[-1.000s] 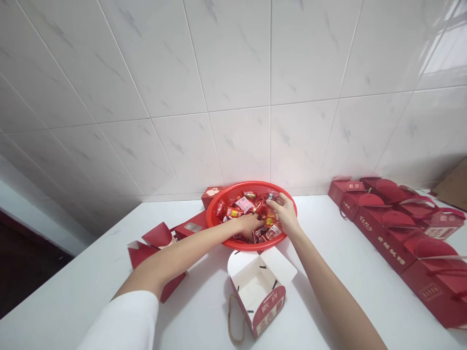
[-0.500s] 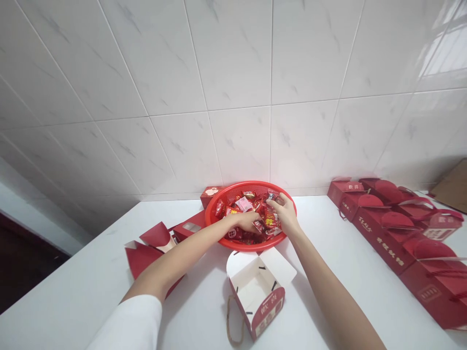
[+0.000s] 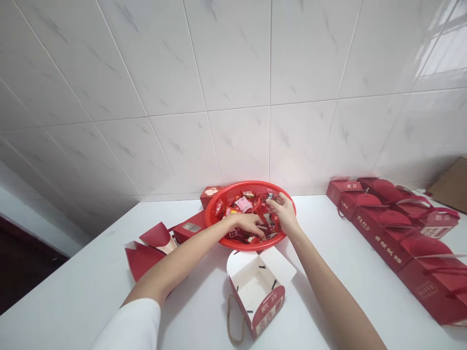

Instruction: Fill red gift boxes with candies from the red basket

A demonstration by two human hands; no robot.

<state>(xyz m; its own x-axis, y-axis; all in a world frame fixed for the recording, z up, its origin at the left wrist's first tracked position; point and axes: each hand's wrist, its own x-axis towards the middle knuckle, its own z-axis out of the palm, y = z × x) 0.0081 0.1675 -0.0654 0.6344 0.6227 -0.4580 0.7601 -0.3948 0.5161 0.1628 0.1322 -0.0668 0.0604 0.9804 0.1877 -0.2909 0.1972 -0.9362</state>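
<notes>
A red plastic basket (image 3: 219,239) with a mesh wall holds many wrapped candies (image 3: 243,204), mostly red, some pink or gold. My left hand (image 3: 251,223) reaches in from the left, its fingers apart and touching candies near the front right. At the basket's right side, my right hand (image 3: 285,213) pinches a small wrapped candy (image 3: 270,195) between thumb and fingers. Just in front of the basket stands an open red gift box (image 3: 268,311) with a white inside, nothing in it, flaps spread and a rope handle (image 3: 229,321) hanging at its left.
Several closed red gift boxes (image 3: 379,243) stand in rows on the right of the white table (image 3: 91,291). Left of the basket are a partly open red box (image 3: 146,257), a flat red box (image 3: 189,227) and a small patterned box (image 3: 209,193). The tiled wall (image 3: 237,146) rises behind; brown cardboard (image 3: 450,187) leans far right.
My left hand has shifted slightly right and forward among the candies, and its fingers have spread. Candies under it have moved. My right hand stays almost in place with its candy.
</notes>
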